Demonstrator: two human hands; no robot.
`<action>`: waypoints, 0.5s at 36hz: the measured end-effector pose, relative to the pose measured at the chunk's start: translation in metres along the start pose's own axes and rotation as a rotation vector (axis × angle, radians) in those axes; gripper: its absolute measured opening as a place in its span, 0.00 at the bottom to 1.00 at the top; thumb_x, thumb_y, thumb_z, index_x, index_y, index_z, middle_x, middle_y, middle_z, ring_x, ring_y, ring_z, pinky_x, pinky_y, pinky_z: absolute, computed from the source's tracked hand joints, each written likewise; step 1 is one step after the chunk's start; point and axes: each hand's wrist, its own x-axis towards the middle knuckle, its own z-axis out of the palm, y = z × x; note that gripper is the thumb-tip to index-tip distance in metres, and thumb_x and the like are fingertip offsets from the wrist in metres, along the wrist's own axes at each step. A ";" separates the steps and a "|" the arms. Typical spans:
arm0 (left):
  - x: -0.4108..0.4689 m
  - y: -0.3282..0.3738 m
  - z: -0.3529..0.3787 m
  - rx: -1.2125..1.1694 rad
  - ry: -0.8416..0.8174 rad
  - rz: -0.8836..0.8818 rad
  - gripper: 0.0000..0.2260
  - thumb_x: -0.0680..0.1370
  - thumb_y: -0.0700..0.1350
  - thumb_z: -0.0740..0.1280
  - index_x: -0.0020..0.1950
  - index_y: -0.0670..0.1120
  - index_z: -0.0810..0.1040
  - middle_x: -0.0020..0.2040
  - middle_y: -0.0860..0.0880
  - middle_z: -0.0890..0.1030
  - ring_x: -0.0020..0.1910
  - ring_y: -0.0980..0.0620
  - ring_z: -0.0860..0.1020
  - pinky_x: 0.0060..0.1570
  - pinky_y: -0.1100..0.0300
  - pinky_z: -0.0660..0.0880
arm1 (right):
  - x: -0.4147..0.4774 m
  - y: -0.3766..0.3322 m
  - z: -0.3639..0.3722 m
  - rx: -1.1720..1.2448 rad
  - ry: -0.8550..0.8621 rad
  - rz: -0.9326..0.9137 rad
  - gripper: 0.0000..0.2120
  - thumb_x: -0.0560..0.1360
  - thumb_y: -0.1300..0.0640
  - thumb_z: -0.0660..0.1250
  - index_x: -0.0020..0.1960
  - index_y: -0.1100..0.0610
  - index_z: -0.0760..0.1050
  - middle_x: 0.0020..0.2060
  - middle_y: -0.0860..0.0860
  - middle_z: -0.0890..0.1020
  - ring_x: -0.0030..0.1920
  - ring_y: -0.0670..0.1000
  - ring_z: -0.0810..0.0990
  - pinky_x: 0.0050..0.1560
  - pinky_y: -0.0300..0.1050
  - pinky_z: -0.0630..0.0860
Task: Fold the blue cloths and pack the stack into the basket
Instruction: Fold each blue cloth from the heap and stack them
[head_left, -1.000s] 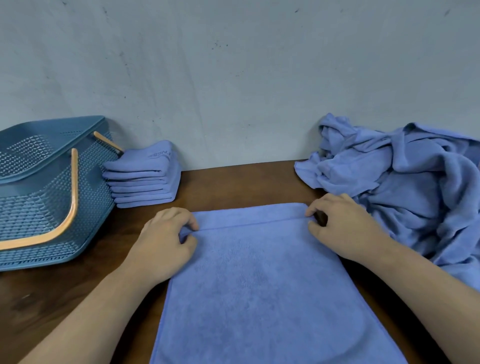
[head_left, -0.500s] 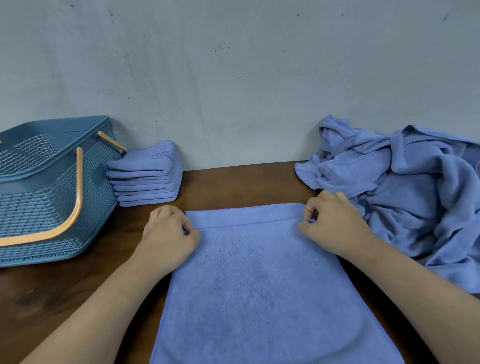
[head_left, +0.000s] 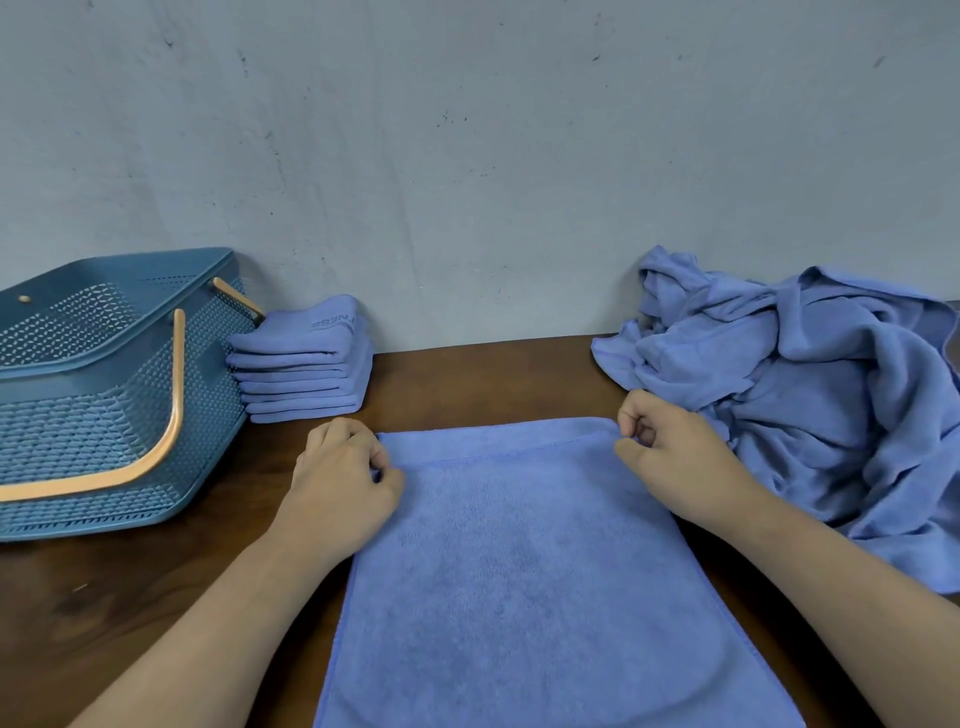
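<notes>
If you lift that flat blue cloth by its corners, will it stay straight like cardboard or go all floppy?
Probably floppy: the flat cloth looks like soft terry, and the same cloths in the pile lie crumpled. It likely feels light, since the left hand and right hand merely pinch its corners.

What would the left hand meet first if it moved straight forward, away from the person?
Probably the stack of folded cloths, just beyond the left hand; only bare table lies between. Depth is uncertain.
</notes>
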 end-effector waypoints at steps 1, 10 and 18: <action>0.000 0.001 0.000 -0.020 0.021 -0.001 0.07 0.78 0.46 0.68 0.40 0.53 0.75 0.53 0.57 0.73 0.59 0.55 0.66 0.61 0.56 0.67 | 0.000 0.000 -0.001 0.036 -0.010 0.001 0.08 0.76 0.65 0.65 0.42 0.55 0.70 0.29 0.47 0.70 0.31 0.47 0.66 0.34 0.48 0.67; -0.001 0.023 -0.006 -0.551 0.156 -0.228 0.06 0.86 0.53 0.62 0.59 0.53 0.74 0.51 0.53 0.83 0.47 0.58 0.79 0.43 0.61 0.70 | 0.011 0.007 0.015 0.201 0.090 0.049 0.12 0.83 0.60 0.64 0.51 0.46 0.82 0.44 0.36 0.84 0.43 0.40 0.81 0.46 0.36 0.73; 0.000 0.003 -0.004 -0.515 -0.153 -0.112 0.20 0.79 0.39 0.70 0.64 0.60 0.72 0.48 0.54 0.83 0.41 0.58 0.80 0.47 0.56 0.75 | 0.010 0.013 0.017 0.148 -0.057 0.070 0.12 0.76 0.65 0.71 0.46 0.47 0.83 0.27 0.42 0.71 0.30 0.48 0.66 0.36 0.43 0.66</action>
